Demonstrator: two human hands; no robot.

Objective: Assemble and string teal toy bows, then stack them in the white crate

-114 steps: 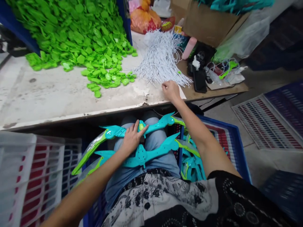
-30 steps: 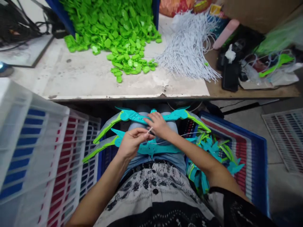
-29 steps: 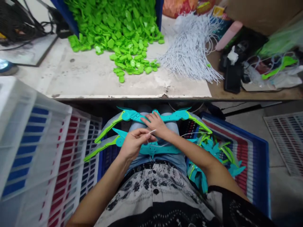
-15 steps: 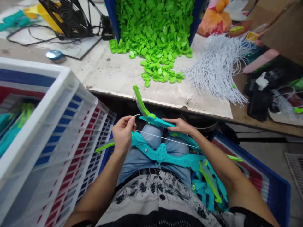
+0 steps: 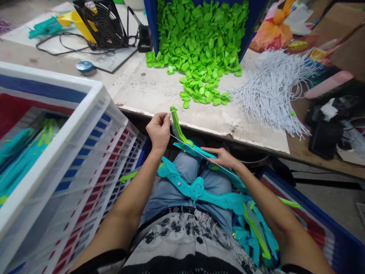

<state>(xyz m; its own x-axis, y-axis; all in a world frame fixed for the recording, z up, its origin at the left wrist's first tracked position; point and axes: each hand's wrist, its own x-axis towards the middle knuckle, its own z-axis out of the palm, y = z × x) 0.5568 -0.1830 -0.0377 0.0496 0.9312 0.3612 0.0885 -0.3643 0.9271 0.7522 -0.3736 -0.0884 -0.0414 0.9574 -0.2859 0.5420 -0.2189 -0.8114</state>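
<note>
My left hand (image 5: pixel 159 131) pinches the end of a white string (image 5: pixel 203 155) at the tip of an upright green limb (image 5: pixel 178 123). That limb is joined to a teal toy bow (image 5: pixel 194 149), and my right hand (image 5: pixel 221 156) grips its body with the fingers laid along it. From the pinch the string runs taut, slanting down to the right past my right hand. Across my lap lies a second teal toy bow (image 5: pixel 196 190) with green limbs. More teal and green bows (image 5: pixel 251 243) are heaped by my right thigh.
A blue bin (image 5: pixel 151 23) spills small green plastic pieces (image 5: pixel 199 49) onto the table (image 5: pixel 134 91). A bundle of white strings (image 5: pixel 273 91) lies to their right. A white basket (image 5: pixel 97 91) rises on my left. A fan (image 5: pixel 102 23) and a phone (image 5: pixel 325 139) also sit on the table.
My left hand has moved up and away with the string end, from beside the limb's base to its tip. My right hand keeps its hold on the bow.
</note>
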